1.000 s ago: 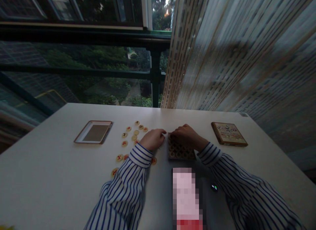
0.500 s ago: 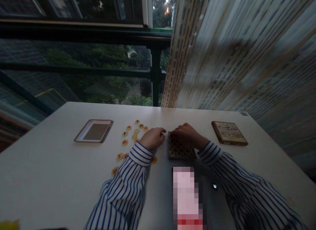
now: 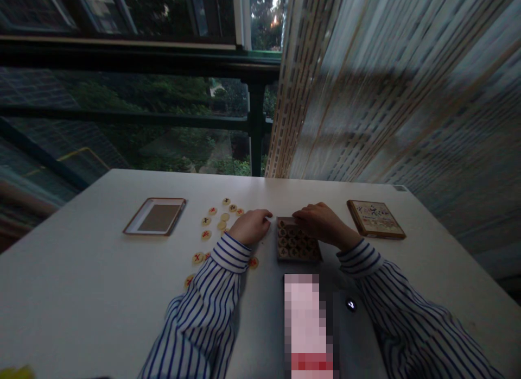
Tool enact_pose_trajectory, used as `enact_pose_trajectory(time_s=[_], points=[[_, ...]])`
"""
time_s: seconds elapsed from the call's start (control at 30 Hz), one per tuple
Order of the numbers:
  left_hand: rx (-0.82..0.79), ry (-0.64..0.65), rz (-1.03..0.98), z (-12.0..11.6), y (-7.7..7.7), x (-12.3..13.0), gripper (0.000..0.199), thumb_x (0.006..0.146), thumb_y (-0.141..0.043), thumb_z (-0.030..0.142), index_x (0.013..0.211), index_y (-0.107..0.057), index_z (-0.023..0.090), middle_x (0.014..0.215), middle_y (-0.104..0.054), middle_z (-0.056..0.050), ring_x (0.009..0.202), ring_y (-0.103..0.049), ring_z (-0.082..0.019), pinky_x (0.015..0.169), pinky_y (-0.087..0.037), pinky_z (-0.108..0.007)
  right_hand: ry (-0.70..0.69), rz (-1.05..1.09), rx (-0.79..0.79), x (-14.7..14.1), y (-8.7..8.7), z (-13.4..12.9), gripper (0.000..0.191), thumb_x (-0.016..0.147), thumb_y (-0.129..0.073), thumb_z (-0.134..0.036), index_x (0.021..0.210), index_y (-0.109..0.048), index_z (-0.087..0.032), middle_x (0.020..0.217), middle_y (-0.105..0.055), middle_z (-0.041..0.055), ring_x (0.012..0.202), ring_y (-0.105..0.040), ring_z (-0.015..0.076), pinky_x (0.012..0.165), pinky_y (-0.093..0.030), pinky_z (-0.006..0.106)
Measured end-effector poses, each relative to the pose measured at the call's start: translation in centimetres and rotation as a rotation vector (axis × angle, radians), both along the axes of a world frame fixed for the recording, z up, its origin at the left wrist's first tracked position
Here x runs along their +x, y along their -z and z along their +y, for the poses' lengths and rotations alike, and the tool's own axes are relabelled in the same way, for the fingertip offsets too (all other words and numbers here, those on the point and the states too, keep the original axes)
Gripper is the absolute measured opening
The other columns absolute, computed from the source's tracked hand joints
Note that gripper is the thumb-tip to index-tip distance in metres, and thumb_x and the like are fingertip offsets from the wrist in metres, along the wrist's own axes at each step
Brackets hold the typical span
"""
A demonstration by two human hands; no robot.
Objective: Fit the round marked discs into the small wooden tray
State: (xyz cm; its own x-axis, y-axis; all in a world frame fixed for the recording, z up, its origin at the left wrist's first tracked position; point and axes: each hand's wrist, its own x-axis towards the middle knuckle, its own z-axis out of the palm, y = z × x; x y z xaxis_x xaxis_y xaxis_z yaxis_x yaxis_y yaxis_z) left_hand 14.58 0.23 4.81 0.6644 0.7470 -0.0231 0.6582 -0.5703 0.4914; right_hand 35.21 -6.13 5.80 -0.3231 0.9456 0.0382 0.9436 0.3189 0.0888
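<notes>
My left hand (image 3: 253, 227) rests low over the white table, beside loose round Chinese chess pieces (image 3: 205, 235) with red or black characters. Its fingers are curled, and whatever may be in them is hidden. Just right of it stands a small open box (image 3: 279, 248) with rows of round Chinese chess pieces (image 3: 293, 243) inside. My right hand (image 3: 321, 222) reaches over the box's far right part, fingers bent down and together at its far row. The hand covers its own fingertips, so anything held there cannot be made out.
On the left lies an open shallow tray-like lid (image 3: 154, 217). A flat box with a printed cover (image 3: 376, 219) lies at the right. Close in front of the chess box is a phone (image 3: 309, 319) with a blurred screen. A curtain (image 3: 366, 96) hangs beyond the table (image 3: 101, 292).
My right hand has shifted to the right along the box's far edge, uncovering more of the pieces inside. The left hand has stayed almost in place.
</notes>
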Motion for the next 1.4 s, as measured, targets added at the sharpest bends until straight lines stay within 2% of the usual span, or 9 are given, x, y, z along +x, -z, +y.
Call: enact_pose_trajectory(time_s=[0.1, 0.27, 0.43, 0.5, 0.67, 0.87, 1.13, 1.4], points=[[0.000, 0.001, 0.010, -0.2, -0.2, 0.0, 0.036, 0.079, -0.040, 0.021, 0.108, -0.060, 0.016, 0.106, -0.065, -0.009, 0.098, -0.059, -0.019, 0.086, -0.043, -0.029, 0.055, 0.082, 0.046, 1.0, 0.4, -1.1, 0.024, 0.087, -0.041, -0.026, 0.096, -0.063, -0.020, 0.086, -0.067, 0.0057, 0.082, -0.060, 0.0176, 0.070, -0.036, 0.028], [0.022, 0.010, 0.005, -0.6, -0.4, 0.1, 0.036, 0.079, -0.040, 0.021, 0.109, -0.060, 0.015, 0.107, -0.065, -0.009, 0.099, -0.059, -0.019, 0.087, -0.042, -0.028, 0.199, 0.262, 0.133, 1.9, 1.9, -3.2, 0.027, 0.088, -0.039, -0.027, 0.099, -0.062, -0.018, 0.087, -0.066, 0.0070, 0.076, -0.060, 0.0170, 0.068, -0.041, 0.027], [0.035, 0.020, -0.028, -1.3, -0.6, 0.2, 0.036, 0.080, -0.040, 0.024, 0.110, -0.058, 0.013, 0.105, -0.065, -0.011, 0.096, -0.060, -0.020, 0.085, -0.043, -0.029, 0.243, 0.558, 0.150, 2.0, 3.6, -5.1, 0.027, 0.086, -0.041, -0.024, 0.104, -0.058, -0.015, 0.094, -0.064, 0.0089, 0.076, -0.060, 0.0154, 0.071, -0.046, 0.027], [0.017, -0.006, -0.046, -2.1, -0.7, 0.0, 0.037, 0.081, -0.041, 0.026, 0.112, -0.057, 0.013, 0.104, -0.065, -0.011, 0.094, -0.060, -0.020, 0.082, -0.045, -0.029, 0.279, 0.616, 0.166, 2.1, 4.0, -5.7, 0.029, 0.084, -0.042, -0.023, 0.107, -0.056, -0.014, 0.097, -0.063, 0.0098, 0.072, -0.060, 0.0149, 0.069, -0.048, 0.029], [-0.012, -0.122, -0.153, -5.5, 0.2, -0.9, 0.042, 0.082, -0.042, 0.030, 0.119, -0.050, 0.012, 0.107, -0.063, -0.012, 0.094, -0.059, -0.020, 0.085, -0.044, -0.032, 0.322, 0.649, 0.222, 2.3, 4.6, -6.6, 0.031, 0.081, -0.043, -0.020, 0.107, -0.057, -0.012, 0.100, -0.063, 0.0120, 0.075, -0.061, 0.0164, 0.068, -0.050, 0.030], [-0.132, -0.235, -0.322, -8.8, 2.8, -1.3, 0.045, 0.084, -0.041, 0.032, 0.123, -0.045, 0.010, 0.117, -0.057, -0.014, 0.102, -0.057, -0.019, 0.088, -0.045, -0.032, 0.338, 0.658, 0.104, 1.8, 5.0, -7.0, 0.032, 0.084, -0.041, -0.026, 0.109, -0.058, -0.015, 0.099, -0.066, 0.0105, 0.075, -0.063, 0.0170, 0.067, -0.051, 0.030], [-0.246, -0.284, -0.444, -10.1, 4.5, -1.0, 0.041, 0.082, -0.043, 0.029, 0.118, -0.050, 0.009, 0.109, -0.062, -0.012, 0.099, -0.058, -0.017, 0.089, -0.045, -0.030, 0.351, 0.781, 0.037, 1.6, 5.1, -7.2, 0.031, 0.083, -0.043, -0.026, 0.109, -0.059, -0.017, 0.099, -0.067, 0.0071, 0.078, -0.065, 0.0163, 0.070, -0.052, 0.028], [-0.225, -0.209, -0.473, -10.6, 4.2, -0.9, 0.037, 0.082, -0.042, 0.026, 0.116, -0.053, 0.012, 0.109, -0.063, -0.010, 0.098, -0.059, -0.018, 0.090, -0.045, -0.032, 0.371, 0.802, 0.025, 1.7, 5.5, -7.4, 0.032, 0.081, -0.045, -0.025, 0.110, -0.058, -0.017, 0.096, -0.068, 0.0070, 0.078, -0.065, 0.0168, 0.070, -0.052, 0.029]])
